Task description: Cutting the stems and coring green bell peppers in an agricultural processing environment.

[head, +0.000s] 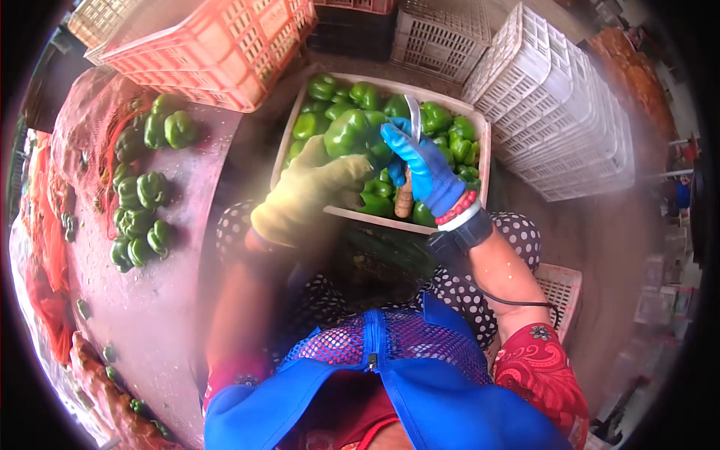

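Note:
My left hand (304, 197), in a pale yellow glove, holds a large green bell pepper (350, 135) over a crate. My right hand (427, 166) wears a blue glove and grips a knife (403, 197) by its wooden handle. The knife's curved metal blade points away from me, just right of the pepper. Fingers of the blue glove are beside the pepper; I cannot tell if they touch it. Below both hands, the pale plastic crate (388, 223) is filled with green bell peppers (376, 197). My hands hide part of them.
More bell peppers (135, 222) lie on a flat surface (180, 236) at left, beside red mesh sacking (90, 140). An orange crate (225, 50) stands at the upper left. Stacked white crates (540, 107) rise at the right. Another pale crate (441, 42) sits behind.

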The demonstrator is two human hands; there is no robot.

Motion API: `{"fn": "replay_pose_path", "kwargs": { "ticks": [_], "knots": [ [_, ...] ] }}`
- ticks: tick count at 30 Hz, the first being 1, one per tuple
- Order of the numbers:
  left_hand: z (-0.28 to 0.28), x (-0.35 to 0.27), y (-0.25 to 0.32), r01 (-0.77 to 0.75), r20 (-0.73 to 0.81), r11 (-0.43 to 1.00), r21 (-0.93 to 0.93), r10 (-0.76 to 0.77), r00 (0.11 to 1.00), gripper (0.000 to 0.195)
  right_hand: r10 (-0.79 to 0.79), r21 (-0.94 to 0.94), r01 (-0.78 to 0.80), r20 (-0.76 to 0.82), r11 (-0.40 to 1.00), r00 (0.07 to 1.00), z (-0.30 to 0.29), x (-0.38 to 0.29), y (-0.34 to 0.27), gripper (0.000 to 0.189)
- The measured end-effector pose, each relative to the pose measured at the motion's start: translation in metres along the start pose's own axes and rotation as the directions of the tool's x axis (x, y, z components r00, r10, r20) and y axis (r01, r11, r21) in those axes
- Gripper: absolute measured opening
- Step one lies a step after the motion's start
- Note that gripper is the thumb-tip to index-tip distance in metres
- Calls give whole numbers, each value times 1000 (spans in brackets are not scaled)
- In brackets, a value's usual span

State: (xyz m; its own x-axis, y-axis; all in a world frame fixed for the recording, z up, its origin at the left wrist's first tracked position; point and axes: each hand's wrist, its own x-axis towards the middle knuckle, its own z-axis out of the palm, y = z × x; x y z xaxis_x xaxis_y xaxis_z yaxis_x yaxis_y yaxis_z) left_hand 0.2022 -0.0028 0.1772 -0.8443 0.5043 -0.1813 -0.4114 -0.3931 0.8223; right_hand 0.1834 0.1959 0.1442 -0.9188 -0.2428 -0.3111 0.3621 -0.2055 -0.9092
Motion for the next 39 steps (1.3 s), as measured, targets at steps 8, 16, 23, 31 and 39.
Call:
{"fn": "replay_pose_path", "kwargs": {
  "ticks": [8, 16, 23, 31, 39],
  "knots": [
    [-29, 18, -18, 55, -104, 997, -58, -61, 993, 59, 108, -31, -109, -39, 994, 993, 4, 15, 17, 41],
    [-31, 15, -18, 91, -465, 603, 792, 501, 730, 71, 252, 720, -137, -54, 680, 966, -24, 35, 13, 37],
    [-29, 7, -6, 44, -599, 838, 544, 351, 719, 63, -2, 173, 6, -23, 985, 1000, 6, 8, 36, 48],
    [-26, 9, -7, -18, -501, 997, 78, 55, 864, 50, -474, -797, 339, 75, 500, 877, 7, 11, 60, 73],
    [-33, 13, -13, 7, -380, 999, 40, 9, 925, 51, -189, -792, 137, 27, 595, 982, 17, -2, 30, 73]
  ]
}}
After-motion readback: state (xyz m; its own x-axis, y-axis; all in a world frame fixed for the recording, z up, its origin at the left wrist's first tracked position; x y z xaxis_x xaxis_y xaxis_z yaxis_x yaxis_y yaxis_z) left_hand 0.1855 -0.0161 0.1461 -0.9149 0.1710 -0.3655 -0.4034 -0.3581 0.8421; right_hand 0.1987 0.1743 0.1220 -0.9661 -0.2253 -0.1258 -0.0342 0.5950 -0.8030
